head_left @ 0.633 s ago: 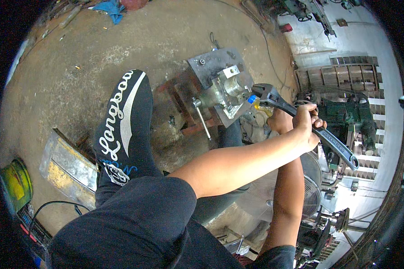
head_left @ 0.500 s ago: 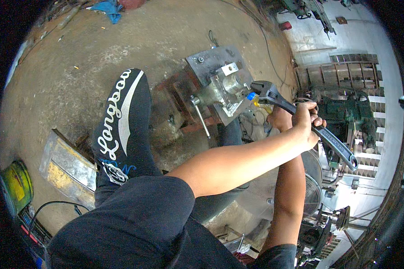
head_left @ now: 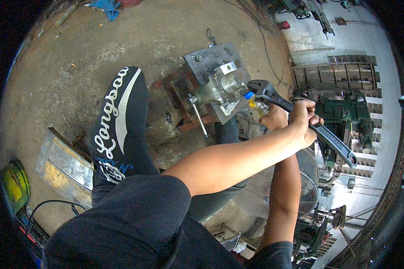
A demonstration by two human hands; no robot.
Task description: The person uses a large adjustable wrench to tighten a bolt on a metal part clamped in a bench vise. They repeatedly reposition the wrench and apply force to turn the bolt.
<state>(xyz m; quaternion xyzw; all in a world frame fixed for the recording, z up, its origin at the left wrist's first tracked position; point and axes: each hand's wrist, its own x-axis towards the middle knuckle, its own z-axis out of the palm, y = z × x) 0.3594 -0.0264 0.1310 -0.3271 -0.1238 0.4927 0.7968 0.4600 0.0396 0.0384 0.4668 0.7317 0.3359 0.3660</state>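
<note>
My left hand point(head_left: 303, 117) is closed around the middle of a large dark adjustable wrench point(head_left: 334, 141). The wrench slants across the view, its jaw end up beside the right side of a metal bench vise point(head_left: 211, 92). Partly behind the wrench, my right hand point(head_left: 274, 118) is closed at a small clear bottle-like thing point(head_left: 259, 108) with a blue tip and a yellow part. The wrench and the left wrist hide some of its fingers. The vise sits on a steel plate point(head_left: 202, 62), with its handle bar point(head_left: 199, 119) hanging down at an angle.
A reddish metal stand point(head_left: 177, 101) carries the plate. A floor fan point(head_left: 296, 190) stands behind my right forearm. To the left are my leg point(head_left: 139, 103), a bent metal sheet point(head_left: 65, 163) and a yellow-green bucket point(head_left: 17, 186). Green machinery point(head_left: 345, 110) lines the right wall.
My right hand has come slightly left toward the blue-tipped thing, of which more now shows. The wrench has stayed in my left hand with almost no shift, and the whole view has moved slightly.
</note>
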